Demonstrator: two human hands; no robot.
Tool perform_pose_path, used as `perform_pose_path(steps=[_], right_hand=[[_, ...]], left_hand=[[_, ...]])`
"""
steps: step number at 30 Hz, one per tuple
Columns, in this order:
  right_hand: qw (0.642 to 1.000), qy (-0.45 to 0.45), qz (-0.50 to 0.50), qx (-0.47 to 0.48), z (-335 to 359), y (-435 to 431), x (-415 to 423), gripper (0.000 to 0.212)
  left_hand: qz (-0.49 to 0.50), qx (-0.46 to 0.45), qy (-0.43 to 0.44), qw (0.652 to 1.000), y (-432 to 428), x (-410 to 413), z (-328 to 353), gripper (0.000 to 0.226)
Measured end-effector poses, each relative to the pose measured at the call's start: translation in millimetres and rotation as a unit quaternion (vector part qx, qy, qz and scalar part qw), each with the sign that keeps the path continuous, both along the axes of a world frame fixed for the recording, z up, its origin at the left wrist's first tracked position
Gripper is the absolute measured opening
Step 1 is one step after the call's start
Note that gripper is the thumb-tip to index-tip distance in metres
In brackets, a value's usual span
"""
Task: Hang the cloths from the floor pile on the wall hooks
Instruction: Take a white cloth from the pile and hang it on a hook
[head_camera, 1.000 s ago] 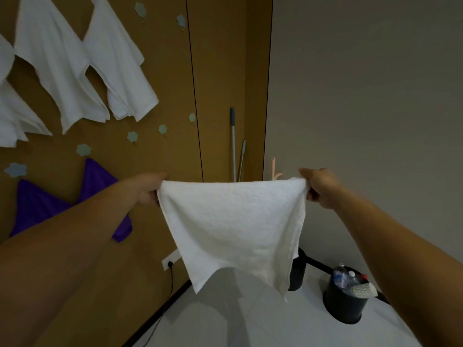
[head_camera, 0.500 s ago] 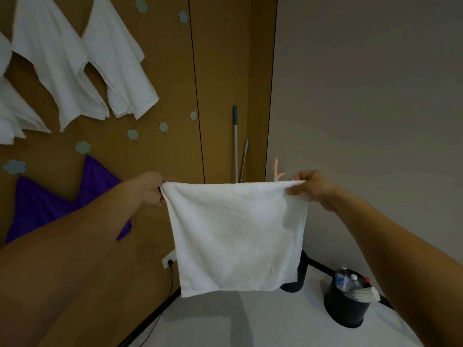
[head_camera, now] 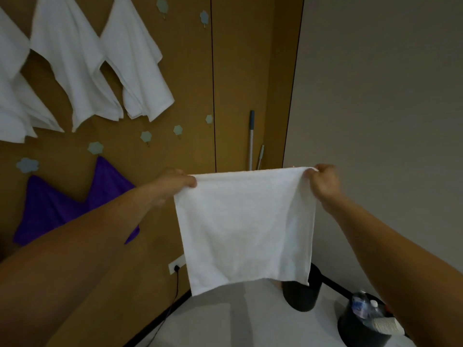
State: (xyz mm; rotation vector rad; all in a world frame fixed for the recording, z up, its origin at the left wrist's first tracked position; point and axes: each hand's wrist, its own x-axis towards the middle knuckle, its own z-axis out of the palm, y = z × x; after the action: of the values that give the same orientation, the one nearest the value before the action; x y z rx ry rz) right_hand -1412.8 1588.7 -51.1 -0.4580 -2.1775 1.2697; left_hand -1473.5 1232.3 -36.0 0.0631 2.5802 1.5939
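A white cloth [head_camera: 246, 229] hangs spread flat in front of me, held up by its two top corners. My left hand [head_camera: 175, 182] pinches the top left corner and my right hand [head_camera: 324, 182] pinches the top right corner. On the brown wall to the left hang several white cloths [head_camera: 75, 71] on the upper row and purple cloths [head_camera: 62, 206] on the lower row. Pale blue flower-shaped hooks stand bare on the wall, such as one hook [head_camera: 146, 137] and another hook [head_camera: 178, 130] to the right of the purple cloths. The floor pile is out of view.
Two mop handles [head_camera: 251, 139] lean in the corner behind the cloth. A black bin [head_camera: 300, 294] stands on the floor under the cloth, and a second black bin [head_camera: 363, 326] holding bottles and paper cups sits at the lower right. A wall socket [head_camera: 176, 265] with a black cable is low on the wall.
The cloth went from hanging in a slanted, drooping shape to hanging square and flat. My right hand shifted its hold along the top edge to the corner.
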Motion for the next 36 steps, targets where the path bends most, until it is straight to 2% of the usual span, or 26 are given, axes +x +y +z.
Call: perform_pose_path(steps=[2, 5, 7, 9, 10, 12, 14, 16, 18, 22, 25, 27, 29, 31, 34, 36], right_hand=[[0.999, 0.028, 0.002, -0.019, 5, -9, -16, 0.017], [0.993, 0.068, 0.017, -0.094, 15, -22, -47, 0.014], [0.987, 0.075, 0.019, -0.138, 25, -28, -69, 0.02], [0.986, 0.064, 0.026, -0.15, 36, -34, -91, 0.024], [0.988, 0.059, 0.039, -0.14, 41, -36, -102, 0.023], [0.986, 0.054, 0.11, -0.112, 47, -38, -119, 0.023], [0.978, 0.018, 0.203, -0.044, 53, -39, -133, 0.043], [0.971, -0.027, 0.238, 0.026, 55, -41, -147, 0.051], [0.97, -0.042, 0.237, 0.022, 55, -40, -168, 0.046], [0.969, 0.012, 0.248, 0.005, 57, -33, -213, 0.039], [0.967, 0.051, 0.25, 0.001, 59, -27, -252, 0.026], [0.965, 0.064, 0.254, 0.025, 61, -24, -279, 0.019], [0.96, 0.084, 0.262, 0.053, 65, -21, -308, 0.019], [0.952, 0.101, 0.284, 0.056, 74, -20, -335, 0.015], [0.933, 0.129, 0.334, 0.043, 92, -24, -369, 0.009], [0.917, 0.123, 0.378, 0.036, 107, -33, -386, 0.017]], left_hand=[[0.051, 0.011, 0.049, 0.997, 9, -20, -2, 0.051], [0.113, 0.107, 0.121, 0.98, 26, -47, 6, 0.062], [0.115, 0.183, 0.13, 0.968, 31, -67, 15, 0.054], [0.116, 0.206, 0.155, 0.959, 33, -86, 24, 0.022], [0.118, 0.185, 0.179, 0.959, 34, -95, 28, 0.014], [0.109, 0.135, 0.229, 0.958, 39, -114, 36, 0.014], [0.097, 0.135, 0.254, 0.953, 45, -132, 43, 0.019], [0.096, 0.137, 0.258, 0.952, 49, -148, 51, 0.015], [0.075, 0.121, 0.245, 0.959, 51, -166, 54, 0.009], [-0.023, 0.056, 0.236, 0.97, 55, -198, 52, 0.032], [-0.069, -0.024, 0.208, 0.975, 66, -219, 55, 0.035], [-0.059, -0.048, 0.211, 0.975, 76, -237, 58, 0.026], [-0.037, -0.027, 0.218, 0.975, 85, -252, 67, 0.02], [-0.007, -0.021, 0.226, 0.974, 93, -266, 80, 0.028], [0.043, -0.094, 0.263, 0.959, 100, -285, 101, 0.033], [0.083, -0.143, 0.298, 0.94, 100, -298, 112, 0.03]])
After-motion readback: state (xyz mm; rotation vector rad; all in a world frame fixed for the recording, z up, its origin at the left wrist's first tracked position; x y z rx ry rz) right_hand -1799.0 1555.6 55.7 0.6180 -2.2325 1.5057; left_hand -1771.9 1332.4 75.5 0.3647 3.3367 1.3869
